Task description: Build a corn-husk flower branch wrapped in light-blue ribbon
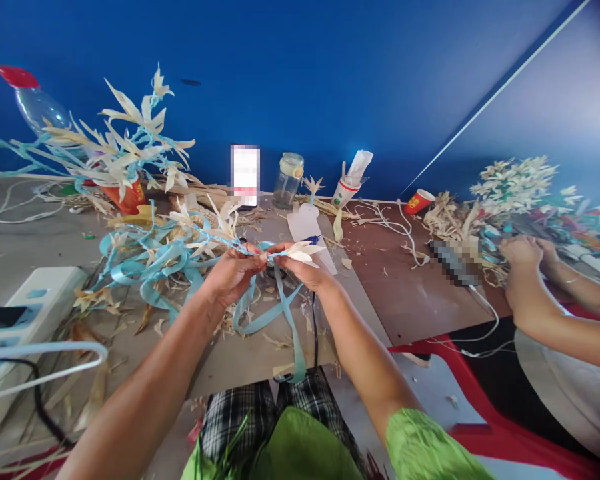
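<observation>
My left hand (233,273) is closed in a pinch on a stem wrapped in light blue ribbon (265,319), which carries cream husk leaves (220,223). My right hand (300,265) pinches the same stem just beside it, with a pale husk leaf (303,251) sticking out between the fingers. Loose ribbon loops hang down from both hands over the table edge (240,363). A pile of finished blue-ribbon branches (150,257) lies to the left of my hands.
A power strip (25,313) with cables lies at the left. A red pot of husk branches (130,197), a plastic bottle (35,103), a glass jar (287,179) and paper cups (347,190) stand at the back. Another person's hands (525,257) work at the right.
</observation>
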The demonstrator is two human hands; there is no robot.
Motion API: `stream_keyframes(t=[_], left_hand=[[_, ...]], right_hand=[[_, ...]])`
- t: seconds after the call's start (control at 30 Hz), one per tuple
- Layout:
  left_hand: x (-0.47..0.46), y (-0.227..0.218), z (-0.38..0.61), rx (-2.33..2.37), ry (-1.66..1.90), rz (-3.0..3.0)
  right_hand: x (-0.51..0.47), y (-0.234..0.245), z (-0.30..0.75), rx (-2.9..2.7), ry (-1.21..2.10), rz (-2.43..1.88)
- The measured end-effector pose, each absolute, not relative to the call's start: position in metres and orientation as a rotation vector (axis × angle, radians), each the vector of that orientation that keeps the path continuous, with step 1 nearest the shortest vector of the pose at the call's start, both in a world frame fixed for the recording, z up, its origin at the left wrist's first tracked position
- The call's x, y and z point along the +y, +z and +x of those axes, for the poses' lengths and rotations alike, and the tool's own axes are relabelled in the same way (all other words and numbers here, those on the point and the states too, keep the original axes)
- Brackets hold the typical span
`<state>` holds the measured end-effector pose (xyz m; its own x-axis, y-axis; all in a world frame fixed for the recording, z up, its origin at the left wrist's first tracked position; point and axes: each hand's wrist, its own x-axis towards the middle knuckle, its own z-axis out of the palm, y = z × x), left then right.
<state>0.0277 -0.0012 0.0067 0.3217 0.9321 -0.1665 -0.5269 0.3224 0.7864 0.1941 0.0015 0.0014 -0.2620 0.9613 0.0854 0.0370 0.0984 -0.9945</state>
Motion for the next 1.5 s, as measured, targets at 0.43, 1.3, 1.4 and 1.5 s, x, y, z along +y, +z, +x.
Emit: stream_keyframes(t=[0.43,1.3,1.4,1.5], left_hand=[[0.000,0.001,0.029,0.817,0.986,1.015],[-0.010,0.006,0.031,0.544,0.776,0.800],[-0.010,0.007,0.032,0.535,0.766,0.781],[-0.009,0.004,0.033,0.555,0.805,0.737]], right_hand=[[-0.003,0.012,0.200,-1.542,1.286,-1.157],[-0.003,0.012,0.200,-1.672,1.116,-1.044],[0.001,0.006,0.202,-1.594,1.168,-1.075],[0.004,0.001,0.204,-1.527,1.149,-1.105]])
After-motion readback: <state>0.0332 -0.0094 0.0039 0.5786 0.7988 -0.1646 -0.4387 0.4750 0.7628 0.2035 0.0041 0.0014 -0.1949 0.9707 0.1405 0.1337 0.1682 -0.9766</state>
